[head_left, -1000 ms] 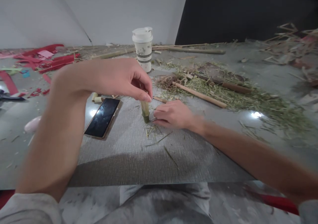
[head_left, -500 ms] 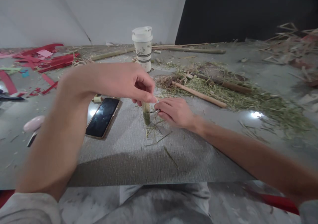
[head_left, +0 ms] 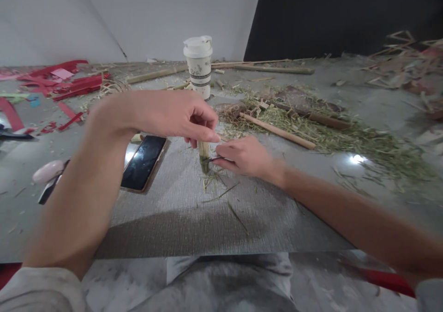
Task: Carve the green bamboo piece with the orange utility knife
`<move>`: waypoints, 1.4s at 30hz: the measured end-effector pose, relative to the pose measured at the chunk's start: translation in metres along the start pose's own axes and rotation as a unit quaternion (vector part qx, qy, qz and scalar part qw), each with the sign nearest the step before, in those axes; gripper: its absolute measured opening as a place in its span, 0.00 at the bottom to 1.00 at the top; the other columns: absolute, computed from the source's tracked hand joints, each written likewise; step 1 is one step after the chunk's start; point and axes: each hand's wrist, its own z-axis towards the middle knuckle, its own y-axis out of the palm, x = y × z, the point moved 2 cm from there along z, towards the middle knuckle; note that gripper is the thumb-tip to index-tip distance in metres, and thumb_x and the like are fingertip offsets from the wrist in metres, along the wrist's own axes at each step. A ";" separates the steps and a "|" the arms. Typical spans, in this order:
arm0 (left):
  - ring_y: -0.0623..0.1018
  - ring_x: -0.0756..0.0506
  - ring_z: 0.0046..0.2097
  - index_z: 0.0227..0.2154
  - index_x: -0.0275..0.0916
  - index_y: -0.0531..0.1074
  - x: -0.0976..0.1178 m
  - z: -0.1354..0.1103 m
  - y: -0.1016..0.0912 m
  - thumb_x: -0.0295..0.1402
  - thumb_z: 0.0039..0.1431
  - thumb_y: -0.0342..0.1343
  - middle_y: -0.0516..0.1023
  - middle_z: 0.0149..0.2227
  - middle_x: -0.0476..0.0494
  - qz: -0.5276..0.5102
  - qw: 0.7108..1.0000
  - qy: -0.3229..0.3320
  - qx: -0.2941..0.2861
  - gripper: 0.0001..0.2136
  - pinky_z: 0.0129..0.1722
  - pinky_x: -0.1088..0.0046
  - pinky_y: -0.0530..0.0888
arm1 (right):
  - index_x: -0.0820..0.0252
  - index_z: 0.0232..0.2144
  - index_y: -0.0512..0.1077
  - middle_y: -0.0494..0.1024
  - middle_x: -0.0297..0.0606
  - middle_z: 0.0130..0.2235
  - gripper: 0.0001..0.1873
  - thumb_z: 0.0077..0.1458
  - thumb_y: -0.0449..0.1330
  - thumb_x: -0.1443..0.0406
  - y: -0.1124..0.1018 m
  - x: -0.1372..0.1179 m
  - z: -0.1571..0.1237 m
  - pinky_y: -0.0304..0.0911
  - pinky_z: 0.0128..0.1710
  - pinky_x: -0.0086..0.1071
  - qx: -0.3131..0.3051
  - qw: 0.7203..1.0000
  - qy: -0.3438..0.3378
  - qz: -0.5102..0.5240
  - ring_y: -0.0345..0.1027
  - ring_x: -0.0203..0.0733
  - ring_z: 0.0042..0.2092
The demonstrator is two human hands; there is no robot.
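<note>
A short green-and-pale bamboo piece (head_left: pixel 204 156) stands upright on the grey mat (head_left: pixel 194 219). My left hand (head_left: pixel 173 116) comes in from above and pinches its top end between thumb and fingers. My right hand (head_left: pixel 245 156) is closed round a small thin blade (head_left: pixel 216 159) whose tip lies against the side of the bamboo piece, low down. Fine green shavings (head_left: pixel 216 183) lie on the mat around the base.
A black phone (head_left: pixel 143 163) lies left of the bamboo. A white lidded cup (head_left: pixel 198 65) stands behind. Long bamboo sticks (head_left: pixel 277 131) and a heap of green shavings (head_left: pixel 328 136) spread to the right. Red paper scraps (head_left: pixel 65 83) lie at the far left.
My right hand rose from the mat up the side of the bamboo piece, then came down a little with the blade. My left hand dropped slightly and kept its pinch on the top.
</note>
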 end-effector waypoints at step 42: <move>0.68 0.51 0.29 0.35 0.39 0.80 0.011 -0.008 -0.002 0.44 0.71 0.58 0.78 0.29 0.51 0.000 1.000 -0.011 -0.011 0.15 0.31 0.72 0.63 | 0.56 0.32 0.72 0.74 0.33 0.27 0.30 0.79 0.44 0.46 -0.002 0.001 0.000 0.38 0.30 0.37 -0.043 0.999 0.018 0.001 0.58 0.37 0.27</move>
